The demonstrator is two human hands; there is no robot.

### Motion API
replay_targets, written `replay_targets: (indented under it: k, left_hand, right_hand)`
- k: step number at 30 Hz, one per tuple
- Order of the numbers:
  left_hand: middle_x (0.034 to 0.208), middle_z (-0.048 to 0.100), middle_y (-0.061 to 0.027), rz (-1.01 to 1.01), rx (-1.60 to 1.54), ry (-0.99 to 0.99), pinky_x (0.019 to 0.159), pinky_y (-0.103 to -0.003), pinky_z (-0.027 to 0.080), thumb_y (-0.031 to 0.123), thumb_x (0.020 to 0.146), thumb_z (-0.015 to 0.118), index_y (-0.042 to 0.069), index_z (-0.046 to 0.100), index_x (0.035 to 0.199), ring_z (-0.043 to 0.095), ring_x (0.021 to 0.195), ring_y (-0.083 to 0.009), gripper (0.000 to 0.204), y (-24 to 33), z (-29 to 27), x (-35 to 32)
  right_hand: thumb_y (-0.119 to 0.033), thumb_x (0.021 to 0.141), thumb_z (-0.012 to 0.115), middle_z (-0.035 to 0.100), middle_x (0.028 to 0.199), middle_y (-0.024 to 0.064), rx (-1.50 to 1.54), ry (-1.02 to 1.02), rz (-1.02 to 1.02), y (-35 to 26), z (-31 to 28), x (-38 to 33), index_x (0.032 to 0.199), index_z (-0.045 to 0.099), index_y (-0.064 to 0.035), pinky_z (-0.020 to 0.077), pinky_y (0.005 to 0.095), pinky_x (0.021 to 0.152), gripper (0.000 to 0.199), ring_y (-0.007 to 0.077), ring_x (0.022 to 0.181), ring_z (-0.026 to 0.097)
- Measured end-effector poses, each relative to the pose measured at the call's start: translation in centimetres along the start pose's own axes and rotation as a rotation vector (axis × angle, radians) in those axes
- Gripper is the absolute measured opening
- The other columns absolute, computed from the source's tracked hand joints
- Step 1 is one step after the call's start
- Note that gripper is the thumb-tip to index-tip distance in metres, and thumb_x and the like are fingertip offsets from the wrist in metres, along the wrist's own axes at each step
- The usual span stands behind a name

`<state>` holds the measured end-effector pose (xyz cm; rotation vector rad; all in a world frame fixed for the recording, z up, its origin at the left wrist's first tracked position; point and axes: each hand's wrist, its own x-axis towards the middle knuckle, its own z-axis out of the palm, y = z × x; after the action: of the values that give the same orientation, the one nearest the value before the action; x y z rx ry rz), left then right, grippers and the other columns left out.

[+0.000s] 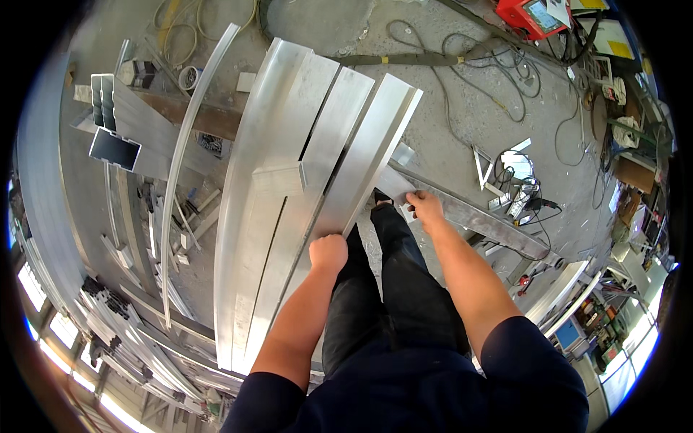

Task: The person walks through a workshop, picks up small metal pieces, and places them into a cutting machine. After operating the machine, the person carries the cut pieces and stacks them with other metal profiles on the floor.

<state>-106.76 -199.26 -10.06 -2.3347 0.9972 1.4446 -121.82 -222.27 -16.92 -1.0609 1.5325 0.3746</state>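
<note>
Silver panels [271, 108]: long metal profiles laid side by side, dark gaps between some, directly before the person and slanting away; everything below is placed from them.
Left hand [328, 252]: against the panels' right edge, its fingers bent together into a fist.
Right hand [424, 209]: out to the right of the panels, over the grey beam, fingers curled and thumb reaching forward.
Fingertips: turned away from where I stand, so I can't fairly tell what either hand pinches, or whether the right one touches the beam.
Short block [280, 178]: sitting on top of the panels, across their middle.
Grey beam [484, 220]: running off from the panels' right side, past the right hand.
Curved strip [189, 133]: a thin silver length just left of the panels, bowed along them.
Rectangular tubes [148, 119]: farther left of the panels, open ends showing.
Metal scraps [516, 167]: on the floor, well right of the panels, tangled with dark cable.
Red machine [530, 18]: beyond the panels, far off to their right, with a screen.
</note>
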Motion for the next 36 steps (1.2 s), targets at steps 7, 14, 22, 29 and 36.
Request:
replay_targets:
  k: [7,14,22,29,36]
  left_hand:
    - [0.076,0.069,-0.0111,0.036,0.02,0.08,0.06,-0.04,0.053,0.022,0.083,0.051,0.009,0.068,0.075,0.068,0.069,-0.0294,0.022,-0.2,-0.3,-2.5]
    - [0.067,0.066,-0.0126,0.035,0.041,0.121,0.057,-0.043,0.052,0.029,0.086,0.052,0.009,0.066,0.071,0.066,0.062,-0.0309,0.029,0.6,-1.2,-4.6]
    - [0.071,0.068,-0.013,-0.019,0.034,0.081,0.059,-0.043,0.052,0.027,0.085,0.052,0.009,0.066,0.073,0.067,0.067,-0.0309,0.026,-0.4,-1.4,-3.0]
    - [0.073,0.068,-0.0123,0.024,0.009,0.031,0.058,-0.043,0.052,0.024,0.084,0.051,0.009,0.067,0.073,0.068,0.068,-0.0289,0.025,0.1,-1.5,-3.7]
    - [0.073,0.068,-0.0102,0.02,0.003,0.094,0.058,-0.041,0.051,0.022,0.084,0.051,0.01,0.067,0.072,0.068,0.068,-0.0278,0.023,-0.1,-0.6,-2.9]
  right_hand:
    - [-0.024,0.085,0.066,0.066,0.073,0.007,-0.295,0.083,-0.21,1.6,-0.8,1.0,0.092,0.069,0.0003,0.0454,0.0308,0.056,0.025,0.0147,0.063,0.06]
    - [-0.024,0.078,0.063,0.065,0.066,0.0113,-0.209,-0.062,-0.24,-3.1,5.0,0.1,0.073,0.067,-0.0012,0.048,0.0368,0.063,0.024,0.0221,0.065,0.063]
    - [-0.016,0.088,0.061,0.063,0.074,0.0076,0.297,-0.363,-0.085,-2.2,6.4,-0.3,0.086,0.064,0.0019,0.0462,0.0308,0.06,0.019,0.0168,0.063,0.058]
    - [-0.021,0.089,0.061,0.061,0.072,0.0041,0.28,-0.335,-0.173,-2.1,7.9,1.1,0.091,0.065,0.0013,0.0454,0.028,0.062,0.023,0.0134,0.064,0.055]
    - [-0.023,0.088,0.062,0.062,0.071,0.0049,0.03,-0.274,-0.258,-3.6,7.6,1.9,0.095,0.067,0.0012,0.0441,0.0301,0.059,0.026,0.0135,0.063,0.055]
